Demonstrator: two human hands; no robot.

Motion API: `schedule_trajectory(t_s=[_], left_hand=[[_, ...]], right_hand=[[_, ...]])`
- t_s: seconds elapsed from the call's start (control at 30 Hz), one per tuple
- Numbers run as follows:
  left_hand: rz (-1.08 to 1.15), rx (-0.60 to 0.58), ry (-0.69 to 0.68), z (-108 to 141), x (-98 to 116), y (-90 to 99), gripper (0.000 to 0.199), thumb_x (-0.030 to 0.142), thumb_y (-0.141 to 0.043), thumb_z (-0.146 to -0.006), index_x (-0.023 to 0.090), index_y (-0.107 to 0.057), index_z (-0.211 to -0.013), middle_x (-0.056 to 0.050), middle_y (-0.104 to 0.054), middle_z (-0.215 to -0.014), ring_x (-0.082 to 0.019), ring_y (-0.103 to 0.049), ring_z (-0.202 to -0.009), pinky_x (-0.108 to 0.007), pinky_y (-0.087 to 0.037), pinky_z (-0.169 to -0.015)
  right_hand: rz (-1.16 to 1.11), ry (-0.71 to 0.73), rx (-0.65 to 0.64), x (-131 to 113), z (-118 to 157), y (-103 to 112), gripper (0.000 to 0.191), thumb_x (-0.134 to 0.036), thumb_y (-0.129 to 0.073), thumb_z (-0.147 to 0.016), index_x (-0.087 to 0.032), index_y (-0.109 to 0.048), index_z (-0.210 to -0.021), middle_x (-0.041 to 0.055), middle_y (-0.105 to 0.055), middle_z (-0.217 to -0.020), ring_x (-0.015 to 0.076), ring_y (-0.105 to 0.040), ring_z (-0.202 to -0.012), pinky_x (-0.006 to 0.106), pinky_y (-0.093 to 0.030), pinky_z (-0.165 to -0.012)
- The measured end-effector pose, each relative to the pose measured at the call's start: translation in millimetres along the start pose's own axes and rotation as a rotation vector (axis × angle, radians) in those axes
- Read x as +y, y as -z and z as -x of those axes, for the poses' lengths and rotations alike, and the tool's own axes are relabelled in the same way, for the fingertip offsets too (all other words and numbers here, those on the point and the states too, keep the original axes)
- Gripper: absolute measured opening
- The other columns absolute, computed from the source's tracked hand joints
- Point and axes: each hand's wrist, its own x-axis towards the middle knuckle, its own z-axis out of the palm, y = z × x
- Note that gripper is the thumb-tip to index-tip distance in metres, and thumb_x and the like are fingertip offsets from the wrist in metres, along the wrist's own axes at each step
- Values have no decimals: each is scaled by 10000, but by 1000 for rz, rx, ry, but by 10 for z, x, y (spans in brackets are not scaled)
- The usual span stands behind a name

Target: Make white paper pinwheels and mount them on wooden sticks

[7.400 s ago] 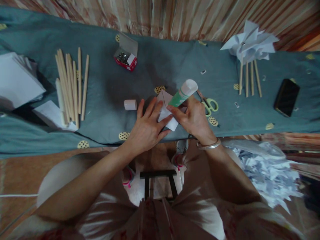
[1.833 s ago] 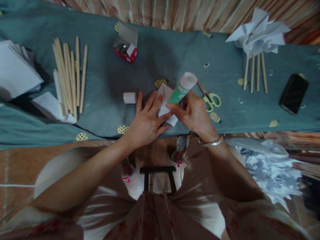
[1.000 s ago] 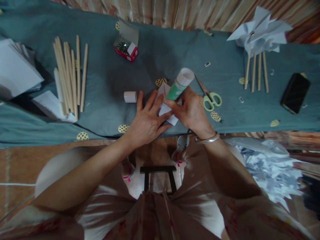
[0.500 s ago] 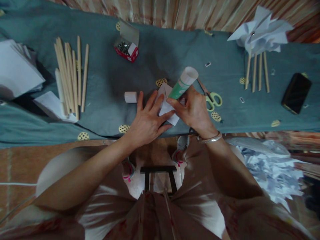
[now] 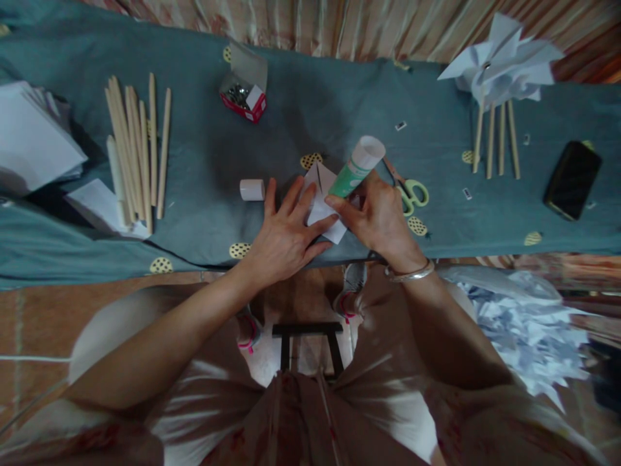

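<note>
A folded piece of white paper lies on the cloth in front of me. My left hand rests flat with fingers spread, pressing the paper's left side. In my right hand is a green and white glue stick, tilted, its lower end down at the paper and hidden behind my fingers. Left of the paper lies the white glue stick cap. Scissors with pale green handles lie just beyond my right hand, partly covered by it.
Wooden sticks and a paper stack are at left. An open red box of metal pins stands behind. Paper pinwheels and a black phone lie at right. A bag of paper scraps is below the table's right edge.
My right hand and the glue stick have shifted very slightly toward me over the paper. My left hand stays in place on the paper.
</note>
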Motion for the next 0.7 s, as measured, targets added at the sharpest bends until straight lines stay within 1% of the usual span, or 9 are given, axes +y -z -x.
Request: schedule_trajectory(t_s=[0.13, 0.2, 0.4, 0.6, 0.7], left_hand=[[6, 14, -7, 4, 0, -7, 445, 476, -585, -926, 375, -560, -1359, -54, -378, -1589, -376, -249, -1493, -705, -72, -1176], [11, 14, -6, 3, 4, -4, 443, 474, -588, -925, 381, -562, -1357, -50, -373, -1592, -375, -249, -1493, -699, -68, -1180], [13, 1, 2, -5, 11, -1, 432, 475, -581, -927, 378, -569, -1347, -50, -375, -1590, -376, -242, -1494, -708, -63, -1172], [20, 11, -7, -5, 3, -12, 419, 480, -568, -933, 368, -581, -1337, -60, -380, -1585, -382, -246, -1491, -722, -67, -1163], [12, 6, -6, -6, 5, -5, 414, 491, -559, -935, 365, -587, -1328, -66, -386, -1581, -382, -240, -1494, -723, -72, -1163]], right_hand=[[12, -5, 25, -1, 13, 0, 272, -497, -674, -802, -266, -558, -887, 15, -639, -696, 208, -588, -635, 346, -440, -617], [19, -18, 21, -3, 21, 1, 281, -511, -671, -802, -267, -546, -864, 12, -626, -686, 204, -576, -631, 342, -423, -614], [-22, -61, -20, -5, 42, 4, 295, -510, -689, -792, -268, -539, -871, 8, -613, -690, 197, -545, -628, 339, -396, -617], [-125, -64, -36, -27, 60, -17, 196, -416, -686, -797, -288, -569, -889, 10, -648, -732, 211, -559, -665, 359, -420, -638], [-104, -66, -32, -27, 61, -38, 198, -429, -683, -799, -293, -573, -892, 6, -658, -727, 208, -568, -659, 354, -430, -628]])
